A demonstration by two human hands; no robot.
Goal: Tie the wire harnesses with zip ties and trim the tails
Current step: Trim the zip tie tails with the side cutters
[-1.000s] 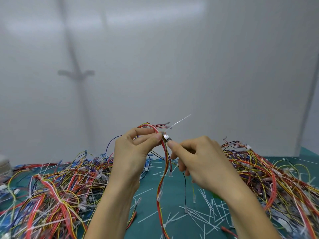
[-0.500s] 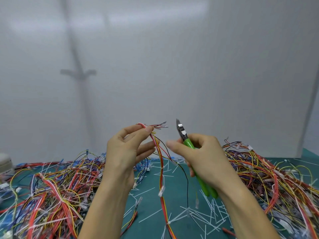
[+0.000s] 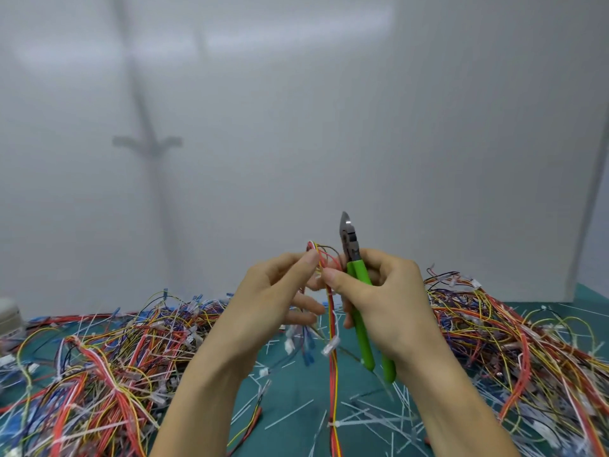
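Observation:
I hold a red and yellow wire harness [image 3: 333,328] up in front of me; it hangs down to the green mat. My left hand [image 3: 273,298] pinches its looped top between thumb and fingertips. My right hand [image 3: 379,298] grips green-handled cutters [image 3: 357,288], jaws pointing up and closed, and its thumb tip touches the harness just below the left fingers. A white zip tie [image 3: 336,423] circles the harness low down near the mat. White connectors [image 3: 330,345] dangle from the wires.
A big tangle of coloured harnesses [image 3: 108,361] covers the mat on the left, another pile [image 3: 507,334] on the right. Cut white zip-tie tails [image 3: 372,420] litter the green mat [image 3: 290,387] between them. A white wall stands behind. A grey object [image 3: 8,319] sits at far left.
One second ago the cutter jaws were at the tie beside the left fingers and a long white tail stuck up. That tail is gone; the cutters now point up and both hands meet on the harness.

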